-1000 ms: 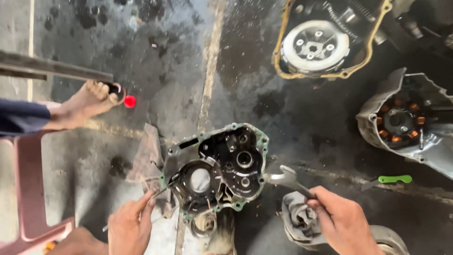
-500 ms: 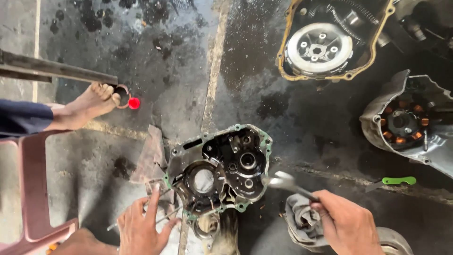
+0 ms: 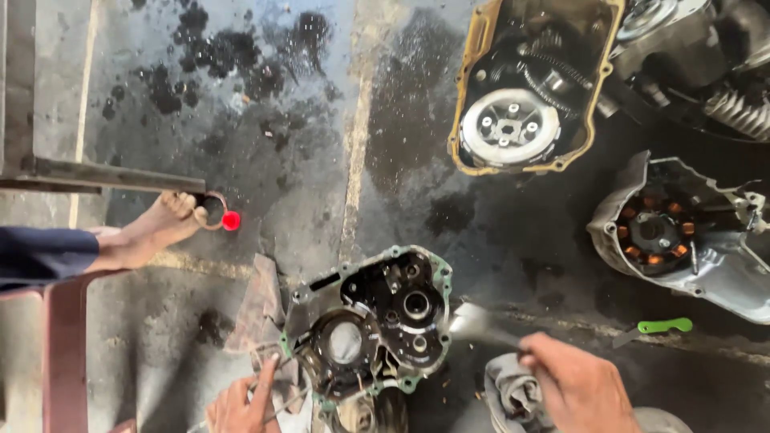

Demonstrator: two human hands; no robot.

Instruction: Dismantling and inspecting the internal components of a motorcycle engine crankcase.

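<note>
Crankcase half [image 3: 373, 329] sits low-centre on the oily concrete floor [image 3: 265, 120], open side up, green gasket round its rim, lower edge running toward the bottom of frame. Left hand [image 3: 241, 405] at its lower-left edge, fingers closed on a thin metal tool [image 3: 281, 377] whose tip meets the case rim; hand is cut off by the frame so grip detail is unclear. Right hand [image 3: 573, 389] just right of the case, wrapped round the handle of a spanner [image 3: 477, 327]; its head looks blurred, lying just beside the case's right edge, contact can't be told. Grey rag [image 3: 513, 393] under that hand. Brown rag [image 3: 257, 309] against the case's left side. Open floor above the case up to the clutch-side engine [image 3: 521, 88]; stator cover [image 3: 682, 236] well apart to the right, green-handled tool [image 3: 662, 327] below it. Another person's bare foot [image 3: 144, 232] to the left, red knob [image 3: 231, 220] beside its toes, red stool leg [image 3: 64, 353] below it.
</note>
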